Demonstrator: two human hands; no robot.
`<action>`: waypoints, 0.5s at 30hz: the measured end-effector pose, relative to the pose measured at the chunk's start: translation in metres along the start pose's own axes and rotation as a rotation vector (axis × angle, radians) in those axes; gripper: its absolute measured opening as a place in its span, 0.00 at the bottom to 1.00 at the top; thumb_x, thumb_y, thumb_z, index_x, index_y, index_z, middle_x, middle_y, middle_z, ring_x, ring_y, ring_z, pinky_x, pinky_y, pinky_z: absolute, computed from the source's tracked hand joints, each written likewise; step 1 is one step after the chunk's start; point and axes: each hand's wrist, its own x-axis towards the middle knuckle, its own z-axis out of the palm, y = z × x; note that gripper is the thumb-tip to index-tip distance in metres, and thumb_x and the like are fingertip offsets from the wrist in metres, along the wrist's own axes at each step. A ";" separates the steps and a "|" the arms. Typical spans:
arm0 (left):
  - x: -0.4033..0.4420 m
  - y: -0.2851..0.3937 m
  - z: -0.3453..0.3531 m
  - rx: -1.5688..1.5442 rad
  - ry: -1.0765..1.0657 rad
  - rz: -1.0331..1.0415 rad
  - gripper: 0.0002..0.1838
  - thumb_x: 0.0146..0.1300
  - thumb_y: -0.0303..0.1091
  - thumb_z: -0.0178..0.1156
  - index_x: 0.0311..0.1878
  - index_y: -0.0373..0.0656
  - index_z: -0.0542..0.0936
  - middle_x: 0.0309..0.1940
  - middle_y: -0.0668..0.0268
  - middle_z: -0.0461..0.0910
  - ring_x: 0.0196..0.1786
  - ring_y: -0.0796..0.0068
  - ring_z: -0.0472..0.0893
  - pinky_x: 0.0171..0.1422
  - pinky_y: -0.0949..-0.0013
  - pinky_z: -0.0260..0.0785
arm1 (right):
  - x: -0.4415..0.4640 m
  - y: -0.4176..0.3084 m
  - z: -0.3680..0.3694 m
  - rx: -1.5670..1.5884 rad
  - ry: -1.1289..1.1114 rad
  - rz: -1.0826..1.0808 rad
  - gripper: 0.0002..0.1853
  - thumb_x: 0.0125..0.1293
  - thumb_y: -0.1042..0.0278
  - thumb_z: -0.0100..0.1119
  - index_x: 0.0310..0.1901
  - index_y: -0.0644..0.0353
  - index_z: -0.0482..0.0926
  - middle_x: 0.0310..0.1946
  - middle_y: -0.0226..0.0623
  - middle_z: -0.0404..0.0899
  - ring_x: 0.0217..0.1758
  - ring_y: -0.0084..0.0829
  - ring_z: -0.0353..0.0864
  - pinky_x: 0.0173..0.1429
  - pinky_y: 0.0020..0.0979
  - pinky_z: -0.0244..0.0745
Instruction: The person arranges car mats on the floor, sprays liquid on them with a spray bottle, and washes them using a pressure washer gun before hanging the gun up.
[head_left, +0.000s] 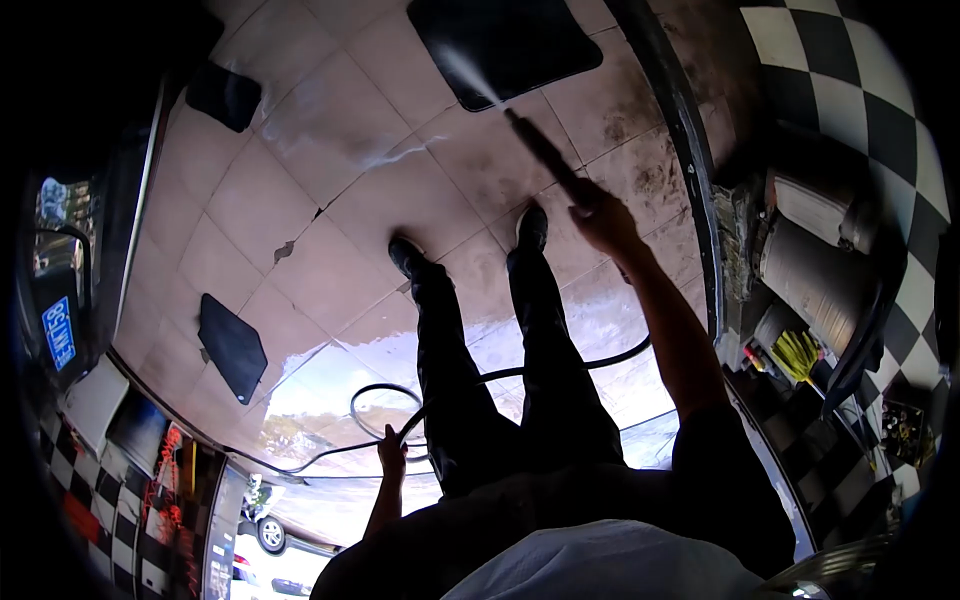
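Note:
My right hand (606, 222) is closed around the rear of a dark pressure washer wand (545, 150). From its tip a white jet of water (470, 75) hits a black floor mat (540, 50) lying on the tiles ahead of me. Low on the left, my left hand (392, 455) is closed on a black hose (340, 452). The hose forms a loop beside that hand and passes across my legs toward the right. Its joint with the wand is hard to make out.
Two more dark mats, one on the left (232, 348) and one farther off (223, 97), lie on the wet tiled floor (370, 205). A car with a blue plate (58, 333) stands left. Bins (815, 270) and a yellow brush (797, 355) line the right side.

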 end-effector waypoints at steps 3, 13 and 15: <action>-0.005 0.003 -0.006 0.059 -0.058 0.021 0.31 0.67 0.55 0.40 0.11 0.47 0.66 0.07 0.73 0.61 0.11 0.81 0.59 0.17 0.74 0.47 | -0.008 0.008 0.008 -0.015 -0.069 0.063 0.15 0.56 0.57 0.50 0.45 0.48 0.70 0.35 0.46 0.79 0.40 0.53 0.77 0.44 0.50 0.72; 0.010 0.019 -0.001 0.174 -0.021 0.167 0.29 0.69 0.50 0.40 0.14 0.43 0.68 0.08 0.68 0.64 0.12 0.78 0.64 0.17 0.72 0.53 | -0.005 0.110 -0.024 0.147 0.214 0.300 0.23 0.52 0.57 0.57 0.51 0.51 0.72 0.39 0.51 0.78 0.44 0.51 0.76 0.45 0.46 0.73; 0.013 0.027 0.000 0.200 -0.009 0.181 0.29 0.69 0.50 0.39 0.15 0.43 0.68 0.09 0.68 0.65 0.14 0.77 0.65 0.18 0.71 0.55 | -0.010 0.100 -0.016 0.152 0.218 0.116 0.24 0.51 0.56 0.58 0.52 0.50 0.71 0.39 0.49 0.79 0.44 0.51 0.77 0.45 0.47 0.72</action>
